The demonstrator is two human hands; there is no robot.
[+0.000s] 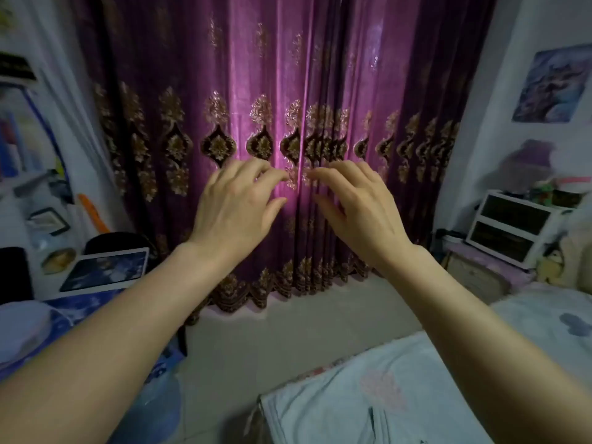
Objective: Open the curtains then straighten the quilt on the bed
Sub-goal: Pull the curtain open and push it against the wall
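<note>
Purple curtains with gold and dark ornament hang drawn together across the window, the left panel (198, 91) and the right panel (400, 91) meeting at a seam in the middle. My left hand (235, 206) and my right hand (355, 206) reach up side by side at that seam. Their fingers are curled and apart, with the fingertips at the two inner edges of the fabric. Neither hand is closed around the cloth. A pale blue quilt (368, 395) lies rumpled on the bed at the lower right.
A desk at the left carries a tablet (105, 270) and small items. At the right, a white two-drawer box (509, 229) stands on a bedside cabinet. Below the curtain hem runs a pale window ledge (320, 302). A poster (551, 84) hangs on the right wall.
</note>
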